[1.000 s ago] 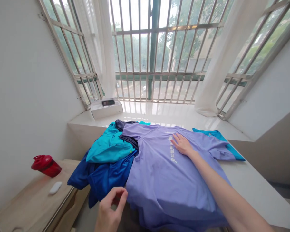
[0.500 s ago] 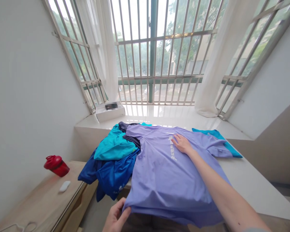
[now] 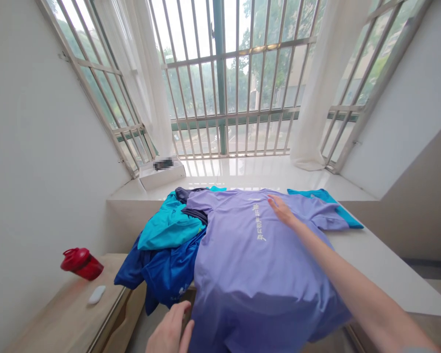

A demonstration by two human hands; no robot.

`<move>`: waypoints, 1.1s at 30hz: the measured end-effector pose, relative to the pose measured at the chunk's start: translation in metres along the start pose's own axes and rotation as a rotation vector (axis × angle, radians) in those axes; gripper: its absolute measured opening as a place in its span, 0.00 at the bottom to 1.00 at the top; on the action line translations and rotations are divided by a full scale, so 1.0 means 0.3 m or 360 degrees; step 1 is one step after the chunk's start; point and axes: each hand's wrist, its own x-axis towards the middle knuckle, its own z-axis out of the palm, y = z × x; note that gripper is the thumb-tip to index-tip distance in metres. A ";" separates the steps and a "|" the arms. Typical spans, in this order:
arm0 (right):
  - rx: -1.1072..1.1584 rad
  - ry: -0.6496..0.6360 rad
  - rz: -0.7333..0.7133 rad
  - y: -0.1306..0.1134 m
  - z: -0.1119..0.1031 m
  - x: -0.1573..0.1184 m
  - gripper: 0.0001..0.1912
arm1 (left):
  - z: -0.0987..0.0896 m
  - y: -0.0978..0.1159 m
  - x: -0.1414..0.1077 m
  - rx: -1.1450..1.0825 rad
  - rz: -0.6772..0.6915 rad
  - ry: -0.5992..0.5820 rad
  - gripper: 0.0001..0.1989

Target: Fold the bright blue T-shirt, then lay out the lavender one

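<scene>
The lavender T-shirt [image 3: 244, 274] lies open and spread on the white ledge [image 3: 385, 274] below the window, with its back or front facing up, and no fold can be seen in it. So the smoothing seems well advanced at the upper part, but the near part is bulging and hangs over the ledge edge. Its long axis goes from the collar, pointing to the window, down to the hem, which comes toward the person. The right hand [image 3: 281, 211] lies flat on the upper part, beside the white printed characters [image 3: 257, 223], its grip wide and holding nothing. The left hand [image 3: 169, 331] is low, just beside the hem; I cannot tell if its grip holds cloth. At the left of the shirt, a teal garment [image 3: 169, 228] and a blue garment [image 3: 165, 269] stay in a loose heap, and a turquoise garment [image 3: 323, 201] shows under the far sleeve.
</scene>
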 end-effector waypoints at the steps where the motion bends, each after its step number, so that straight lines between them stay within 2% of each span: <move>1: 0.0028 0.0035 -0.0025 0.005 -0.034 -0.029 0.32 | -0.033 0.055 0.028 -0.0024 0.0145 0.0017 0.14; 4: 0.0069 0.0091 -0.0224 0.022 -0.125 -0.192 0.28 | -0.105 0.255 0.142 -0.0088 0.0610 0.0022 0.10; 6: -0.0016 0.0043 -0.0357 0.033 -0.164 -0.345 0.26 | -0.103 0.388 0.240 -0.0102 0.0822 0.0027 0.09; 8: -0.0134 -0.0135 -0.0387 0.041 -0.186 -0.501 0.27 | -0.054 0.504 0.347 -0.0026 0.0989 0.0043 0.09; 11: -0.0197 -0.0371 -0.0341 0.047 -0.214 -0.689 0.31 | 0.066 0.646 0.502 0.0278 0.0996 -0.0016 0.17; 13: -0.0172 -0.0461 -0.0335 0.042 -0.241 -0.767 0.34 | 0.136 0.735 0.596 0.0412 0.1009 -0.0055 0.23; 15: -0.0101 -0.0512 -0.0361 0.031 -0.274 -0.808 0.36 | 0.182 0.823 0.685 0.0455 0.1092 -0.0044 0.25; 18: 0.0064 -0.0466 -0.0324 0.030 -0.319 -0.802 0.32 | 0.218 0.937 0.817 0.0479 0.1188 -0.0075 0.24; 21: 0.0153 -0.0094 -0.0108 0.100 -0.346 -0.725 0.21 | 0.256 0.997 0.945 0.0489 0.1189 -0.0165 0.23; 25: 0.0127 0.0526 0.0441 0.298 -0.363 -0.585 0.19 | 0.328 0.990 1.083 0.0429 0.1080 -0.0111 0.28; 27: 0.0018 0.0668 0.0732 0.393 -0.370 -0.530 0.21 | 0.361 0.967 1.131 0.0397 0.0972 -0.0101 0.31; 28: -0.0046 0.0676 0.0849 0.430 -0.373 -0.508 0.21 | 0.374 0.955 1.149 0.0392 0.0927 -0.0099 0.33; 30: -0.0146 0.0565 0.1023 0.478 -0.379 -0.473 0.22 | 0.393 0.934 1.175 0.0398 0.0878 -0.0083 0.36; 33: -0.0207 0.0370 0.1177 0.496 -0.381 -0.433 0.23 | 0.404 0.918 1.194 0.0408 0.0857 -0.0047 0.37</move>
